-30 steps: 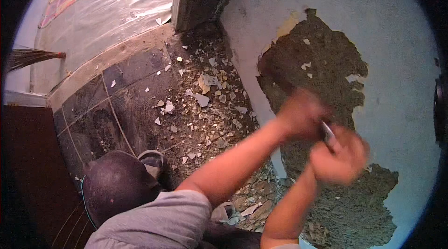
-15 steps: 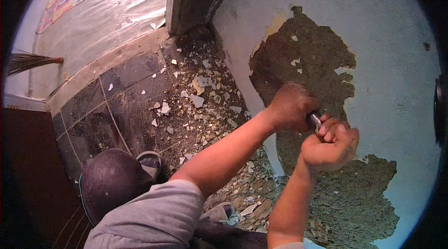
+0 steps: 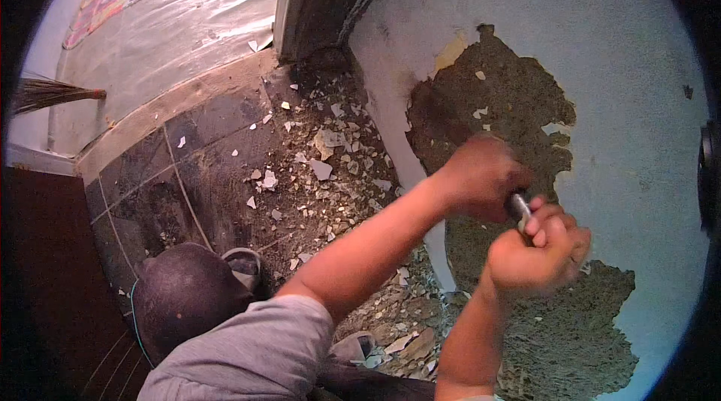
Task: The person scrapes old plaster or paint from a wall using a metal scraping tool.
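My left hand is closed round a tool with a dark and silvery metal shaft, in front of the bare brown patch on the wall. Just below and to the right, my right hand curls its fingers round the same tool. Only a short length of shaft shows between the two fists. The tool's working end is hidden, so its kind cannot be made out. Around the patch, pale blue-white paint or plaster has a ragged edge. A lower rough patch lies beyond my right forearm.
Broken plaster chips and dust cover the dark floor tiles along the wall's foot. My bent knee and a sandalled foot are at lower left. A twig broom lies at far left, near a pale floor sheet beyond the doorway.
Both hands have shifted slightly right and the right hand a little down, still gripping the tool. The whole view has moved a little, with the wall and rubble sitting lower.
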{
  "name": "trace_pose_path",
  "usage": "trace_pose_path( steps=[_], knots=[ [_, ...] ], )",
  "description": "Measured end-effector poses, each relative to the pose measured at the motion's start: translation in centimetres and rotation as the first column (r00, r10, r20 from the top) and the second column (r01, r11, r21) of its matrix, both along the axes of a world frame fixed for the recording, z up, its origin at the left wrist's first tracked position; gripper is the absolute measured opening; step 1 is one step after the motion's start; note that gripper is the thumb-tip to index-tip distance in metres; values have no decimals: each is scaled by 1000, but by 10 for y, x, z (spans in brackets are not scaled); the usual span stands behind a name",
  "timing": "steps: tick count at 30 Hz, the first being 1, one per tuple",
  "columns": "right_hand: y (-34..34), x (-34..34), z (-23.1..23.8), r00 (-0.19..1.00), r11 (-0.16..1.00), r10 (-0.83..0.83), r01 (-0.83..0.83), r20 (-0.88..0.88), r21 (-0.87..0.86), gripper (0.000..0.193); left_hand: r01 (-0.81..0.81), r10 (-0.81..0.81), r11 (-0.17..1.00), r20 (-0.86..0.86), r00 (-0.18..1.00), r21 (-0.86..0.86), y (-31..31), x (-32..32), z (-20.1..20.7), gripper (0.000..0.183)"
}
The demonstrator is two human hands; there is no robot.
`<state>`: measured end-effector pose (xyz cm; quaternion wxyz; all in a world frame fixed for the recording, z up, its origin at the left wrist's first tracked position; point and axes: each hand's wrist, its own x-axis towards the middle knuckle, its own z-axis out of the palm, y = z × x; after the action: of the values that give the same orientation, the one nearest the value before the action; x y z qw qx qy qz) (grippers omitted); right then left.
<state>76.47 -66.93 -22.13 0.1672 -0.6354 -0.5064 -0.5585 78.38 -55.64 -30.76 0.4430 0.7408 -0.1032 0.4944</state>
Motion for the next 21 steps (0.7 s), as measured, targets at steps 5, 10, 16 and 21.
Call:
trace_pose_path(
  steps=[5,10,16,21],
  knots=[
    [-1,9,-10,236,767,633,-319,-738,556,18,-28,29,1000,-40,999,11,2,9,-7,26],
    [-42,-28,14,244,790,578,-404,-778,461,16,43,-46,998,70,996,55,-28,-12,10,30],
    [-9,19,-37,961,966,-175,125,-215,-227,7,-44,46,999,-314,948,13,0,-1,-44,23],
    [-12,22,-118,173,860,509,-154,-843,487,6,46,-177,961,-480,859,-271,-37,-4,-109,22]
  ],
)
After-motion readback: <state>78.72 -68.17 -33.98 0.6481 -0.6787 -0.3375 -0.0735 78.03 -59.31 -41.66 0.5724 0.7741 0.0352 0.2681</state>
